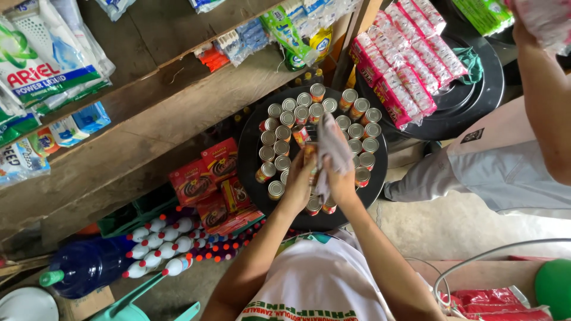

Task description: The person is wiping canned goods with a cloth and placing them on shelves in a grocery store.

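Note:
Both of my hands are raised over a round black lid (253, 128) covered with several small tin cans (289, 116). My right hand (340, 178) grips a pale grey cloth (332, 145) that hangs over the cans. My left hand (301, 173) holds a can (310, 152) against that cloth; the cloth hides most of the can.
A wooden shelf (178, 113) at left holds detergent packs and sachets. Red boxes (208, 172), white bottles with red caps (163, 244) and a blue bottle (86, 266) lie below. A second black lid (470, 95) carries pink packets (404, 65). Another person's arm (547, 95) and leg (499, 166) are at right.

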